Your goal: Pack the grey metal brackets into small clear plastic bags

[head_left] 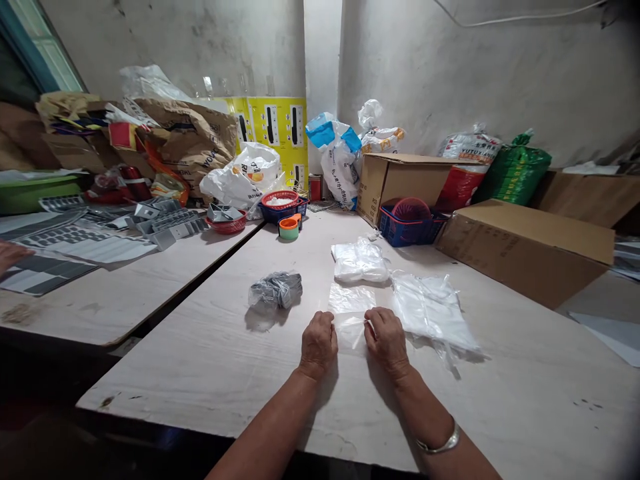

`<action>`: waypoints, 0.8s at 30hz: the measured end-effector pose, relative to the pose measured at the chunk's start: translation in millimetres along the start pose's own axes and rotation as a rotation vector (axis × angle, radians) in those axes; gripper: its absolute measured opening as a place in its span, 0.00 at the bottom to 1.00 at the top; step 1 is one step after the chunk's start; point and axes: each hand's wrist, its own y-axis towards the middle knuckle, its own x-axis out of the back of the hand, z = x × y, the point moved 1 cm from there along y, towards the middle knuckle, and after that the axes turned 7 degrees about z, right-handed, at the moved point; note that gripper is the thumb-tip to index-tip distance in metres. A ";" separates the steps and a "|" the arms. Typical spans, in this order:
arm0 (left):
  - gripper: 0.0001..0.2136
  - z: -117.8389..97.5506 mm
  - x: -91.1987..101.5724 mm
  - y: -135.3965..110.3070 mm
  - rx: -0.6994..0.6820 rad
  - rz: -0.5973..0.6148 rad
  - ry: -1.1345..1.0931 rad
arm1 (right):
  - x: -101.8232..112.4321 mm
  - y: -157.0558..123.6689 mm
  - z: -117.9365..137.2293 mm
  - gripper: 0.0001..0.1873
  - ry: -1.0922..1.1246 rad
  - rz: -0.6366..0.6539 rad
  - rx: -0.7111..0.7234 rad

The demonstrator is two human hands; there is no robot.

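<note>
A clear plastic bag is stretched between my two hands just above the table, in front of me. My left hand pinches its left edge, with the fingers closed. On the other side my right hand grips the right edge between thumb and fingers. Beyond it lies a stack of clear plastic bags, and a larger stack of bags rests to the right of my right hand. To the left sits a clear bag with grey parts inside.
A roll of tape, a red basket and a blue basket stand farther back. Cardboard boxes line the right side. On the left table lie grey and white sheets, near another person's hand. A gap separates the tables.
</note>
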 end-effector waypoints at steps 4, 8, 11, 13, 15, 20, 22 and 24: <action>0.11 -1.7 1.8 0.4 -0.007 0.033 0.003 | 1.7 -0.2 0.0 0.08 -0.028 -0.022 0.018; 0.11 -1.8 4.1 0.9 0.043 0.031 0.010 | 8.2 1.7 7.0 0.07 -0.023 0.001 0.111; 0.10 0.1 4.1 0.9 0.076 -0.002 -0.012 | 12.8 3.4 12.9 0.08 -0.011 0.019 0.205; 0.10 2.0 3.6 0.7 0.086 -0.022 -0.035 | 14.1 3.8 16.1 0.10 -0.018 0.021 0.275; 0.10 3.9 3.0 0.4 0.090 -0.036 -0.062 | 13.7 3.4 18.6 0.12 -0.033 0.023 0.332; 0.10 6.7 2.8 -0.3 0.105 -0.065 -0.110 | 10.0 1.4 21.5 0.13 -0.065 0.047 0.375; 0.10 7.1 2.8 -0.2 0.109 -0.069 -0.112 | 8.5 0.5 21.1 0.12 -0.072 0.050 0.360; 0.10 7.6 2.6 0.3 0.113 -0.077 -0.110 | 7.5 -0.3 20.0 0.12 -0.087 0.045 0.327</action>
